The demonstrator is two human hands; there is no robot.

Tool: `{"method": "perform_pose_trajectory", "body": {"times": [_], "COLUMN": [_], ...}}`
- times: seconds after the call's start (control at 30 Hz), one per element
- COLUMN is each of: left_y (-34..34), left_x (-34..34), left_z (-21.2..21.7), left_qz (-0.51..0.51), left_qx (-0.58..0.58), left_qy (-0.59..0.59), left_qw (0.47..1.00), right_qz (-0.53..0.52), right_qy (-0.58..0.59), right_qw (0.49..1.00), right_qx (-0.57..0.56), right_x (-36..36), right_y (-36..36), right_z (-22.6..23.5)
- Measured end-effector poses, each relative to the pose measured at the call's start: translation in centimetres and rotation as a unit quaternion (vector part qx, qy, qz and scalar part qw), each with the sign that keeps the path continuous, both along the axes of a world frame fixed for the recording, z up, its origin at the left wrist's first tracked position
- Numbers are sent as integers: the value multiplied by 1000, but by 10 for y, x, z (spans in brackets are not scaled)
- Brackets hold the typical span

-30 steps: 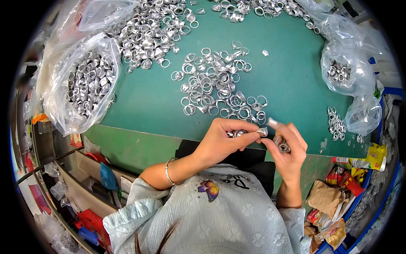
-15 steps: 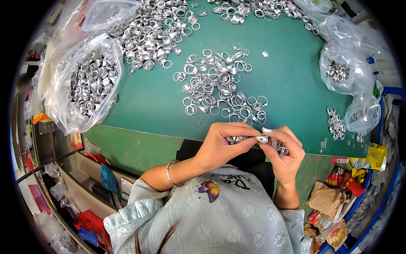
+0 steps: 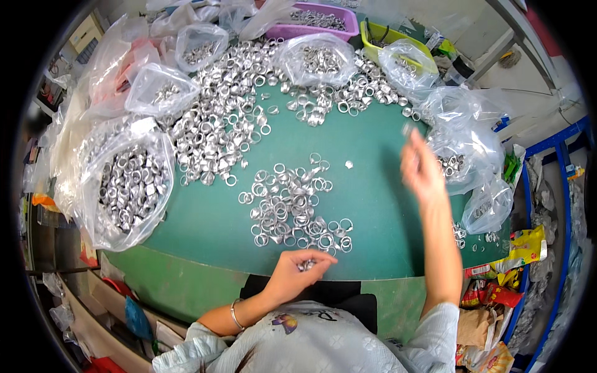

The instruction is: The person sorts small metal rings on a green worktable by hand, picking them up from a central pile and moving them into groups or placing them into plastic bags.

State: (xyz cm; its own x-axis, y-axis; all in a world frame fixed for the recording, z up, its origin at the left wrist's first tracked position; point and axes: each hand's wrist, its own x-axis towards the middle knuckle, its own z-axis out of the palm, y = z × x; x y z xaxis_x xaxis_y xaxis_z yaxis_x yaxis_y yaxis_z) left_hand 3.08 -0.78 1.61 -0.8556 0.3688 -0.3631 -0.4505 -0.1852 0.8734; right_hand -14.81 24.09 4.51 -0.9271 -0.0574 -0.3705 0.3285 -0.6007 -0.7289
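My left hand [image 3: 298, 273] is closed around several silver-coloured metal rings [image 3: 306, 265] at the table's near edge, its fingertips pointing right. Just beyond it lies a loose heap of similar rings [image 3: 289, 208] on the green tabletop [image 3: 367, 217]. My right hand [image 3: 423, 165] is stretched out over the far right of the table, beside the clear plastic bags. At its fingertips is a small silvery piece [image 3: 408, 128], blurred by motion, that looks like a ring. Whether more rings sit in the right palm is hidden.
A large pile of rings [image 3: 214, 118] covers the far left, next to an open bag of rings [image 3: 134, 193]. Behind stand a purple basin [image 3: 345, 23] and a yellow-green basket [image 3: 398, 43]. Clear bags [image 3: 466, 137] and small ring groups [image 3: 459, 235] line the right edge.
My hands have parted: the right has swung forward and right from the pinch with the left, which stays near the table edge. The view has tilted up, showing the basins at the back.
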Motion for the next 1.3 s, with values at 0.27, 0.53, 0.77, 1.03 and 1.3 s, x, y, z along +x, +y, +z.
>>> {"method": "perform_pose_trajectory", "body": {"times": [0.27,0.53,0.77,1.03,1.3], "left_y": [-4,-10,0,-4,8], "left_x": [-8,-8,-9,-17,-17], "left_z": [1,-8,-7,-2,-1], "left_qz": [5,-33,-19,107,127], "left_qx": [-1,10,20,-43,-114], "left_qy": [9,47,80,127,328], "left_qw": [1000,998,996,985,929], "right_qz": [28,217,193,236,196], "right_qy": [31,129,312,53,2], "right_qw": [999,872,602,955,981], "right_qx": [-16,420,710,174,12], "right_x": [-67,45,51,94,148], "right_y": [-3,-51,-95,-73,-86], "right_z": [-25,-30,-42,-25,-17]}}
